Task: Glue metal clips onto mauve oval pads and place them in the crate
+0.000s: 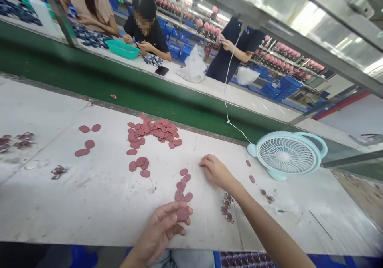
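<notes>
My left hand (166, 224), near the table's front edge, pinches a flat dark-red oval piece (182, 214) between thumb and fingers. Just beyond it lies a short trail of similar oval pieces (180, 186), some overlapping. To the right of that trail my right hand (216, 171) rests low at the tabletop, fingers curled together and pointing left; anything at its fingertips is hidden or too small to name. A larger heap of the ovals (155, 130) sits farther back, with a few stacked pieces (142, 164) in front. Small brown-and-white scraps (227, 208) lie by my right forearm.
A light-blue fan (287, 154) stands at the right, its white cord (228, 100) running up across the green belt (167, 100). More ovals (84, 129) and scraps (59, 172) lie left. Co-workers (146, 28) are beyond the belt, near a teal basket (122, 49).
</notes>
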### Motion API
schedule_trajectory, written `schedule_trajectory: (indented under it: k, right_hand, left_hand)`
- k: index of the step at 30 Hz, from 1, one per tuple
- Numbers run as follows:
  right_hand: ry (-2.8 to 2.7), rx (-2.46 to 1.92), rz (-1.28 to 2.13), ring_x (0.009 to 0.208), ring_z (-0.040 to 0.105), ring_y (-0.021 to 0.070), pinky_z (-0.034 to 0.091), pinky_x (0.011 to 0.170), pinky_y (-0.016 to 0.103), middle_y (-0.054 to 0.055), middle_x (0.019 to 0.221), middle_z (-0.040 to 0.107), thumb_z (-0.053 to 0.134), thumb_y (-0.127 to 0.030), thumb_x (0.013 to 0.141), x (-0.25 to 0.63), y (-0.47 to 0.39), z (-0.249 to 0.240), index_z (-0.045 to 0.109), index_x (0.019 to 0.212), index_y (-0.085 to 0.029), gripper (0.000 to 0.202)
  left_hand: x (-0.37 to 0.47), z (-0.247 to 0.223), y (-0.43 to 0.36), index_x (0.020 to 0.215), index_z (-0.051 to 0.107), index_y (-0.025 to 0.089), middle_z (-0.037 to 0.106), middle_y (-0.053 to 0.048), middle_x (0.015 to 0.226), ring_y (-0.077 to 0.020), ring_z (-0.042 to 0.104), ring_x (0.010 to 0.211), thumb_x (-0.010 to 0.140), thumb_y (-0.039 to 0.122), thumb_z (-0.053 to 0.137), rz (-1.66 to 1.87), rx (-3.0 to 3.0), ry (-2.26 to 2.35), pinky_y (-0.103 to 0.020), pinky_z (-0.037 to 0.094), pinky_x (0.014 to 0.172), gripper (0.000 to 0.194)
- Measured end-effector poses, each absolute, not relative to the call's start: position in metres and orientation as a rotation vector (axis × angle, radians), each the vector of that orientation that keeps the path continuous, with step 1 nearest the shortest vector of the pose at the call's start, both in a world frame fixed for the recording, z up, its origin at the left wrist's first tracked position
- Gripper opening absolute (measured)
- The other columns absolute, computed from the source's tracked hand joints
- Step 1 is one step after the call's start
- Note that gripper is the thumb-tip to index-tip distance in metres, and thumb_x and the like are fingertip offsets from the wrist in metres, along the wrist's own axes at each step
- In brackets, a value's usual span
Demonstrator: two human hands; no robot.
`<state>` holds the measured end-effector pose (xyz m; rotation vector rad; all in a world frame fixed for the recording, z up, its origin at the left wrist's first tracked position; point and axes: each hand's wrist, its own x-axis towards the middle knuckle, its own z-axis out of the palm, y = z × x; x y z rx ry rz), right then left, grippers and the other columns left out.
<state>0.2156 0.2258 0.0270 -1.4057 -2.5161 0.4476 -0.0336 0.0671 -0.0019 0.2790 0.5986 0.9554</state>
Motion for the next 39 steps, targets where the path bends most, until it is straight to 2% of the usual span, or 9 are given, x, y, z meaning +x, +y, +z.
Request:
schedule_trajectory:
  k: [9,15,18,23,27,31,34,36,39]
  right_hand:
    - [-2.184,-1.649,0.329,0.122,0.058,0.0263,0.049,0.107,0.048,0.012,0.126,0.063,0.046,-0.023,0.102,0.286,0.122,0.031,0.064,0.117,-0.022,0.023]
    - [-2.013,-1.954,0.497,0.086,0.066,0.0214,0.057,0.074,0.036,0.007,0.106,0.067,0.050,-0.032,0.102,0.275,0.046,0.042,0.063,0.115,-0.026,0.019]
    - [-1.962,-2.092,0.605,0.089,0.067,0.0224,0.056,0.074,0.037,0.008,0.112,0.066,0.050,-0.037,0.101,0.267,0.032,0.035,0.061,0.117,-0.025,0.023]
    - [-1.730,-2.199,0.806,0.074,0.065,0.0198,0.055,0.068,0.034,0.004,0.091,0.067,0.055,-0.039,0.099,0.271,0.023,0.036,0.066,0.107,-0.025,0.020]
    - [-1.578,-1.990,0.952,0.080,0.067,0.0200,0.056,0.066,0.031,0.006,0.098,0.069,0.060,-0.039,0.097,0.278,0.008,0.043,0.073,0.106,-0.027,0.019]
    - [-1.331,-1.644,0.936,0.056,0.063,0.0145,0.052,0.050,0.026,0.001,0.079,0.069,0.071,-0.023,0.090,0.263,-0.014,0.047,0.076,0.106,-0.031,0.019]
    - [-1.136,-1.346,1.134,0.063,0.069,0.0183,0.059,0.055,0.029,0.002,0.084,0.073,0.074,-0.021,0.088,0.236,-0.020,0.051,0.074,0.113,-0.035,0.029]
    - [-1.048,-1.193,1.280,0.073,0.072,0.0211,0.062,0.062,0.032,0.004,0.087,0.074,0.073,-0.026,0.089,0.216,-0.018,0.053,0.075,0.112,-0.033,0.024]
    - [-0.901,-1.173,1.386,0.067,0.072,0.0157,0.061,0.060,0.026,0.002,0.086,0.075,0.065,-0.024,0.096,0.197,-0.012,0.052,0.073,0.111,-0.032,0.019]
  left_hand:
    - [-0.038,-0.009,0.065,0.109,0.079,0.019,0.078,-0.014,0.110,-0.0193,0.069,0.084,0.082,0.031,0.079,0.929,0.263,0.606,-0.024,0.057,0.067,0.029]
    - [-0.036,0.000,0.065,0.105,0.080,0.020,0.079,-0.012,0.105,-0.0189,0.070,0.082,0.078,0.033,0.083,0.932,0.231,0.699,-0.021,0.057,0.063,0.031]
    - [-0.033,0.000,0.065,0.105,0.081,0.021,0.080,-0.012,0.105,-0.0198,0.071,0.082,0.078,0.033,0.083,0.939,0.286,0.743,-0.022,0.057,0.064,0.030]
    - [-0.030,-0.002,0.063,0.107,0.080,0.020,0.078,-0.015,0.109,-0.0216,0.071,0.084,0.081,0.031,0.080,0.967,0.505,0.802,-0.025,0.058,0.065,0.028]
    - [-0.022,0.001,0.055,0.109,0.079,0.022,0.078,-0.012,0.112,-0.0190,0.072,0.086,0.085,0.030,0.076,0.963,0.497,0.844,-0.022,0.059,0.067,0.025]
    - [-0.005,0.008,0.039,0.110,0.079,0.022,0.078,-0.013,0.112,-0.0196,0.073,0.087,0.086,0.029,0.076,0.900,0.460,0.777,-0.022,0.059,0.067,0.025]
    - [0.009,0.014,0.030,0.111,0.078,0.022,0.079,-0.013,0.113,-0.0185,0.073,0.087,0.087,0.028,0.075,0.834,0.417,0.748,-0.021,0.058,0.067,0.025]
    - [0.015,0.015,0.027,0.112,0.078,0.022,0.079,-0.012,0.114,-0.0175,0.073,0.087,0.087,0.028,0.075,0.816,0.419,0.746,-0.020,0.057,0.067,0.026]
    - [0.017,0.014,0.023,0.113,0.077,0.023,0.078,-0.010,0.114,-0.0178,0.072,0.090,0.088,0.027,0.074,0.816,0.479,0.752,-0.021,0.058,0.069,0.025]
